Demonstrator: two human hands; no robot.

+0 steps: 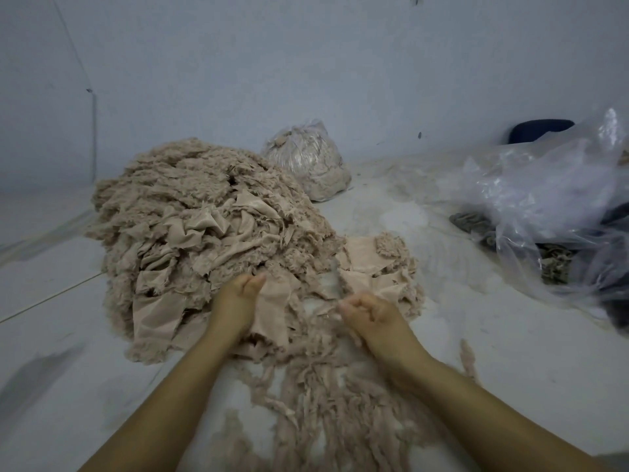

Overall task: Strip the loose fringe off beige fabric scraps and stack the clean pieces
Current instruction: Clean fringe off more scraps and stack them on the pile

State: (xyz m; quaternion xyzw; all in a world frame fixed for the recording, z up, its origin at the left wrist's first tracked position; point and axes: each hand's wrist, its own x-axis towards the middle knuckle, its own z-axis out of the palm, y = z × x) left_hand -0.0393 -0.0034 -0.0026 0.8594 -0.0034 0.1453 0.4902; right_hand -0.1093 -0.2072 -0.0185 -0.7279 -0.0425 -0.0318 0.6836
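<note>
1. My left hand [242, 294] pinches the far corner of one scrap [272, 308], thumb and fingers curled on its edge. The scrap lies at the near foot of the pile [190, 226], on the floor [476, 335].
2. My right hand [366, 310] is curled with the fingertips drawn together. It seems to nip a wisp of fringe at the scrap's right side, though blur keeps me from being sure what is in it.
3. Done so far, as I judge it: a small stack [371, 264] of flat, smooth pieces lies just right of the pile, far from my right hand, with one fuzzy bit on top. Loose fringe [323, 403] is strewn on the floor near me, between my forearms.
4. Left to do: nearly everything. The pile is big and shaggy, with many crumpled scraps showing furry edges. The stack is tiny beside it.
5. The scrap in hand runs long from far to near, tilted a little left at the near end. Its far corner points up at my left fingertips; its near end droops onto the floor.
6. Far off sits a tied bag [306, 161] of beige stuff; loose plastic [551, 199] lies at right.
</note>
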